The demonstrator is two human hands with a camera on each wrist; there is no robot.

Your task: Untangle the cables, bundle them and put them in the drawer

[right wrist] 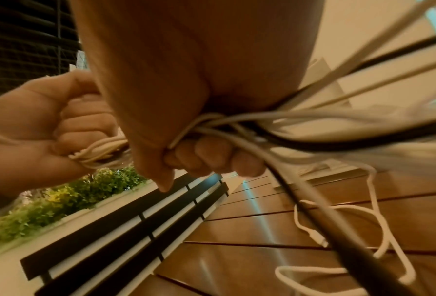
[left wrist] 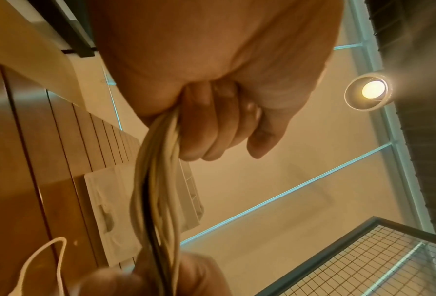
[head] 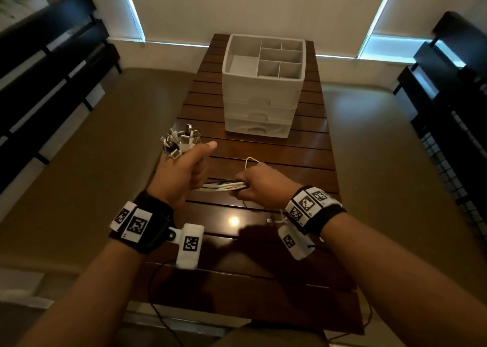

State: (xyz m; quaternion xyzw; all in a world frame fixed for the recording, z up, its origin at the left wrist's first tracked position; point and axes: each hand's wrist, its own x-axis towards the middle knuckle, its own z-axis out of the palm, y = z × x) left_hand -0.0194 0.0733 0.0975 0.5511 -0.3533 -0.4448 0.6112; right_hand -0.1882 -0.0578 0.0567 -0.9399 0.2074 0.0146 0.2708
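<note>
While my left hand [head: 181, 172] grips the cables [head: 224, 187] below their plugs [head: 180, 141], my right hand [head: 259, 185] clasps their stretched middle.

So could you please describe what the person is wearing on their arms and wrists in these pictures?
Both forearms are bare, with no sleeves. The left hand and right hand wear no gloves. Each wrist carries a black strap fitted with white blocks printed with black square-patterned markers. A white marker-tagged camera module hangs below the left wrist, another below the right. A thin black wire trails from the left one.
</note>
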